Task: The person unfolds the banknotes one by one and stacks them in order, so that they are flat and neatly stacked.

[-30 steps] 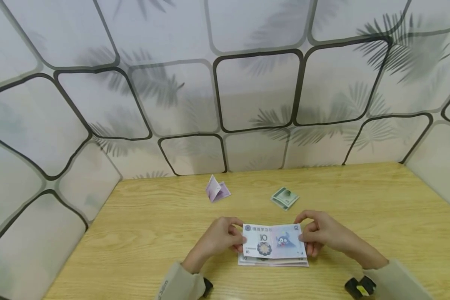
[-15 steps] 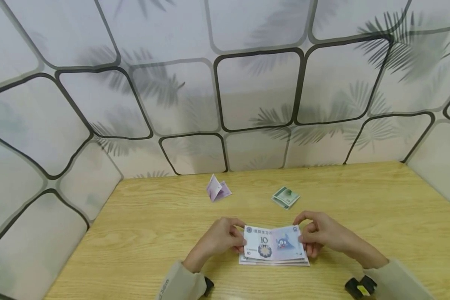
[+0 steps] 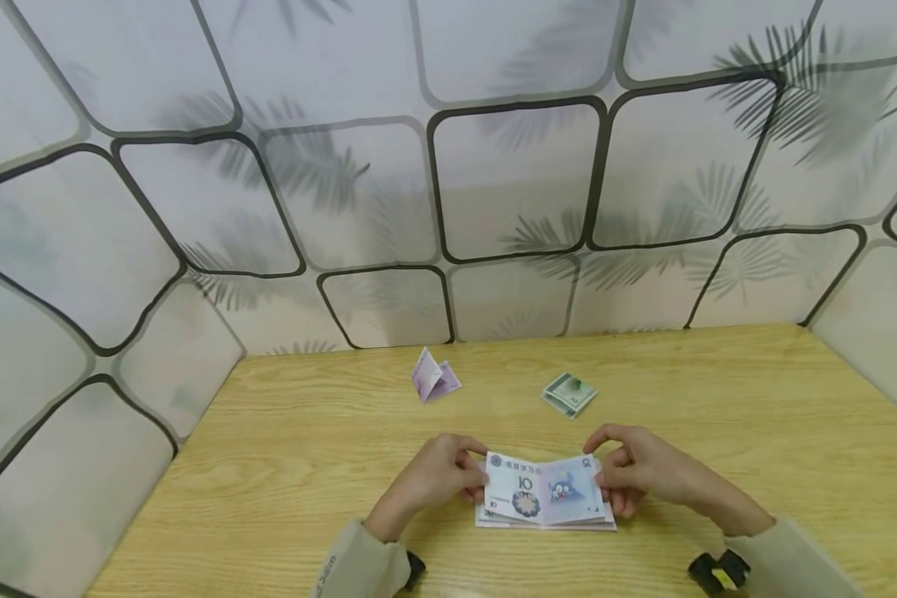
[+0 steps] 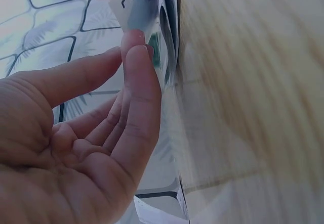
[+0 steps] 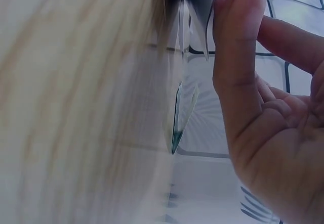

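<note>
A play banknote marked 10 (image 3: 566,498), white and pale blue with a cartoon creature, is stretched between my two hands. My left hand (image 3: 443,475) pinches its left end between thumb and fingers, and my right hand (image 3: 639,470) pinches the right end. A crease runs down the note's middle, which dips while both ends tilt up. More notes (image 3: 542,526) lie beneath it, their lower edges showing, one marked 20. Side-on in the left wrist view, the layered notes (image 4: 171,21) stand at my fingertips, close over the wood.
Farther back on the wooden table (image 3: 284,465) a purple folded note (image 3: 433,380) stands partly open. To its right lies a green folded note (image 3: 570,394). A patterned fabric wall (image 3: 516,183) rises behind the table's back edge.
The 10 note has gone from nearly flat to bent along its middle crease, its centre lower than its ends. Both hands keep their grip, with only slight movement.
</note>
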Available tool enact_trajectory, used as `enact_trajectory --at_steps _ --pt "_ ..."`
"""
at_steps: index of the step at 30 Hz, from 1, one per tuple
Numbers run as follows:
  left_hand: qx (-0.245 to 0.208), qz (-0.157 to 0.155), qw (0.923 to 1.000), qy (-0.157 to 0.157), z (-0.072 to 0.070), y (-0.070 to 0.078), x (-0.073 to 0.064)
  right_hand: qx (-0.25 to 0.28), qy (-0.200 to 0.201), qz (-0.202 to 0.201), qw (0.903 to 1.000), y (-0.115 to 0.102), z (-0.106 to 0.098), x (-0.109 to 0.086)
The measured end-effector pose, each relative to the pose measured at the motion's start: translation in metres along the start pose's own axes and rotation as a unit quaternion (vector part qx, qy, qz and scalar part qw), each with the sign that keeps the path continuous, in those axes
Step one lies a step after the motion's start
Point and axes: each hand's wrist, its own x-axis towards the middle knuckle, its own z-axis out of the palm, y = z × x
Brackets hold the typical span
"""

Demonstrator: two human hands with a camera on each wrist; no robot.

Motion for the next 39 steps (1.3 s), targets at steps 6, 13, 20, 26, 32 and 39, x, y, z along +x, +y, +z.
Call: enact_trajectory --at_steps 6,13,20,26,32,39 --pt "-0.003 -0.005 1.0000 0.006 -0.002 -0.001 0.000 -0.003 0.006 0.011 0.9999 -0.001 -0.001 -0.001" --pt "0.014 0.008 0.9998 0.013 -0.007 -0.001 0.000 -0.053 0.033 0.028 0.9977 -0.007 -0.005 -0.004" --pt "0.048 0.039 0.9975 0.035 -0.027 -0.002 0.001 -0.096 0.062 0.018 0.9932 -0.018 -0.017 0.001" --pt "0.053 0.035 0.9956 0.068 -0.044 -0.003 0.006 -0.124 0.093 0.018 0.9877 -0.032 -0.027 0.015" --pt "0.041 0.025 0.9936 0.102 -0.056 -0.001 0.011 -0.117 0.111 0.023 0.9866 -0.042 -0.033 0.038" --pt "0.032 0.004 0.9885 0.148 -0.066 0.000 0.019 -0.122 0.119 0.036 0.9846 -0.051 -0.038 0.064"
